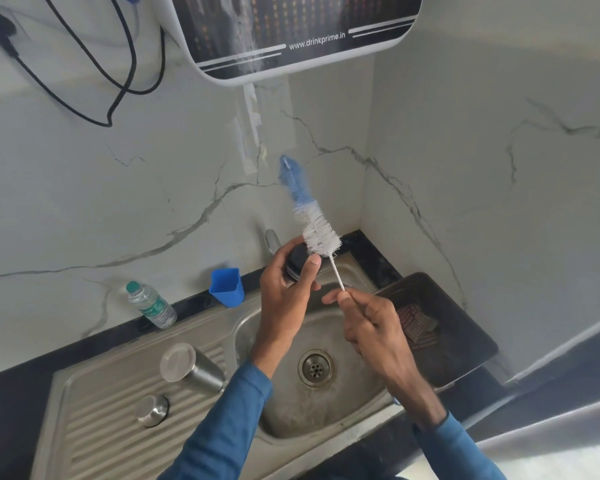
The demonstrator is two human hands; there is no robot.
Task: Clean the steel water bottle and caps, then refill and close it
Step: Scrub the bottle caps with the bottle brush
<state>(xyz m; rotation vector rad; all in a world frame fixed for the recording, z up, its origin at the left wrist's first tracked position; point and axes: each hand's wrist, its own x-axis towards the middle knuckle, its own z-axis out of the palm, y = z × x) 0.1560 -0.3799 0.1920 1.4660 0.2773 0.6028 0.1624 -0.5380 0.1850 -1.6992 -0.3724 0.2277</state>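
1. Nearest us, on the ribbed drainboard [94,438] left of the basin, sits a small steel cap [152,410], and just beyond it the steel bottle [191,370]. The bottle's long axis runs from lower right to upper left in view, with its flat closed end toward the upper left. Its mouth is hidden, and we cannot tell whether it lies on its side or stands mouth-down.
2. If it does lie on its side, we judge that a passing sleeve could set it rolling toward the sink [250,327].
3. Over the basin, our left hand [284,292] grips the dark cap [298,258], fingers and thumb curled round it, its dark face turned up toward the brush.
4. Our right hand [371,323] pinches the thin white stem of the bottle brush [312,216]. The brush points up and slightly left, blue tip toward the wall, and its white bristles touch the cap's edge.
5. We see two risks here. A wet cap could slip and drop into the basin. The brush, held low on a slender stem, could flex and flick water at the purifier [291,29] and the cables [129,64] above.
6. Farther back, a blue cup [226,285] and a plastic bottle [151,306] stand on the table [14,393] by the wall, well apart from the scrubbing.
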